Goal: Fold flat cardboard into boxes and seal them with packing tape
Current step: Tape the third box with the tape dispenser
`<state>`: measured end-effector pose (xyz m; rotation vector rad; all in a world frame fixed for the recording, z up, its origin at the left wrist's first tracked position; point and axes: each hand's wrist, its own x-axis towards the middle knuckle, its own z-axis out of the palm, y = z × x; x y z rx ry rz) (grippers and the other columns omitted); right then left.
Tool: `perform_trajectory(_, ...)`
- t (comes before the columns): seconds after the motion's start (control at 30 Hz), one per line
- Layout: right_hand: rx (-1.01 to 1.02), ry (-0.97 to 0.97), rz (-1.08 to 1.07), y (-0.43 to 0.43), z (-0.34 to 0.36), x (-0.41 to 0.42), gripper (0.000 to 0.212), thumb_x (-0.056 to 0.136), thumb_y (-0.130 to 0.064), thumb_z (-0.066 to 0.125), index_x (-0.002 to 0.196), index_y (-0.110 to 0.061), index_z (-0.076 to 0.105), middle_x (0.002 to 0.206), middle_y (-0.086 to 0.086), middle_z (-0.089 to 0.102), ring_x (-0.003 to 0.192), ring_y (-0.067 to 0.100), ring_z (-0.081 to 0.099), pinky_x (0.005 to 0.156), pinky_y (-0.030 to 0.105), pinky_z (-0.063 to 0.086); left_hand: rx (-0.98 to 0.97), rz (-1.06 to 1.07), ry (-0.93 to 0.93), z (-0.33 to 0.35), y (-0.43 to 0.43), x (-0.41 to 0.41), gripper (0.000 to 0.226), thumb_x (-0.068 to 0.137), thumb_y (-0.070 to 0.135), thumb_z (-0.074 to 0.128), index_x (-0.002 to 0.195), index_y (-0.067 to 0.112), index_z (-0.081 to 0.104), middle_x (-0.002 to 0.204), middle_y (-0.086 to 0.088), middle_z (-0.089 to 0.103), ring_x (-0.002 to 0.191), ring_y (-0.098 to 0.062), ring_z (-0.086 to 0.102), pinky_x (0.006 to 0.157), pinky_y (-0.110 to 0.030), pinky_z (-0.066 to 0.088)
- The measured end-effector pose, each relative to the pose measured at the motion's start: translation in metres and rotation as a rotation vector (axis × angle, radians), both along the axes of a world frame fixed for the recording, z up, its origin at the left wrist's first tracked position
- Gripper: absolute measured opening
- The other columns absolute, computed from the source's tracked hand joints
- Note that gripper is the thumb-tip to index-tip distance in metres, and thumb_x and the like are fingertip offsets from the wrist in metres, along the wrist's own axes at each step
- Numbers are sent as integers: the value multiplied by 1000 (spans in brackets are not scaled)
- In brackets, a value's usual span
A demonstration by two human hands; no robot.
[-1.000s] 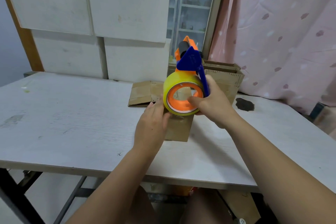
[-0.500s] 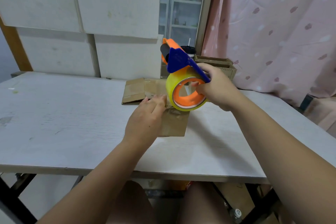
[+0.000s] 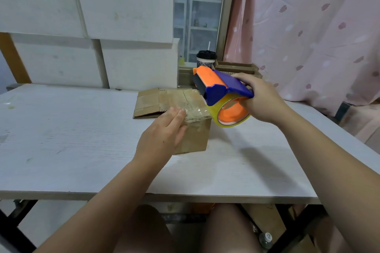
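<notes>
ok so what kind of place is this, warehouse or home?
Looks like a home or small informal packing spot, not a warehouse: a pink patterned curtain, a lidded drink cup, and a tape dispenser over one cardboard box on a white table.

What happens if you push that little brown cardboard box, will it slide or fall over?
The small brown cardboard box would probably slide rather than tip: it sits low and flat on the smooth white table. Thin cardboard suggests it is light, so a nudge may move it. The left hand pressing its taped top likely steadies it.
</notes>
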<state>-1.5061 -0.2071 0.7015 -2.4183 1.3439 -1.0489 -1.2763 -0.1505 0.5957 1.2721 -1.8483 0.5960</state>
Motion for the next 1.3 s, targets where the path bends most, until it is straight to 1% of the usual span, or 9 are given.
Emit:
perform_trajectory(0.33,115,-130,-3,-14,-30,-10,59,74,12,52,120,-23,58,107,0,62,91,20,56,69,22,42,-6,13,4,4,2,-2,39,90,26,43,109,2,68,109,-9,68,104,-26,65,69,-30,54)
perform_trajectory(0.5,255,-241,-4,-17,-41,-7,63,56,-11,49,116,-25,60,104,2,65,94,20,57,73,28,46,-1,29,-33,6,3,-4,39,88,25,44,107,1,68,105,-12,69,99,-28,67,60,-30,55)
perform_trajectory(0.8,404,-364,42,-21,-77,-7,62,73,15,46,112,-32,57,102,-4,65,92,15,58,74,28,45,89,78,-17,9,7,-9,41,69,7,82,106,-1,67,101,-14,69,97,-32,67,59,-33,55)
perform_trajectory(0.9,437,-394,41,-21,-83,-7,61,76,14,50,111,-35,56,102,-9,64,93,13,59,72,23,46,154,209,-88,19,10,-24,61,72,25,79,126,9,58,98,-13,65,92,-30,65,78,-40,53)
perform_trajectory(0.97,411,-380,41,-21,-82,-6,54,80,8,58,110,-38,55,101,-11,64,96,14,60,77,26,48,259,390,-203,20,11,-39,63,82,40,65,139,26,43,114,-16,58,109,-31,55,103,-54,32)
perform_trajectory(1.03,387,-350,42,-19,-81,-5,42,82,-5,66,105,-38,57,98,-12,66,94,13,62,78,25,49,242,471,-239,19,10,-51,57,75,39,71,127,21,56,116,-19,58,115,-35,53,106,-57,26)
perform_trajectory(1.13,362,-286,27,-11,-82,-4,31,77,-21,75,96,-40,58,102,-6,63,91,8,61,71,18,46,123,380,-250,17,-3,-58,36,61,22,80,89,6,64,91,-14,62,90,-32,60,88,-44,45)
perform_trajectory(1.23,247,-108,-2,-8,-78,-6,55,74,-24,76,119,-45,50,117,-3,54,101,11,54,79,20,45,144,344,-247,17,-7,-57,37,65,26,74,95,9,62,87,-9,60,86,-29,58,87,-42,45)
perform_trajectory(1.3,198,-45,20,-6,-74,-6,87,73,-26,76,143,-44,27,128,-9,51,109,10,50,85,25,45,154,374,-265,15,-6,-54,55,65,36,73,112,10,61,96,-7,60,96,-30,58,95,-47,41)
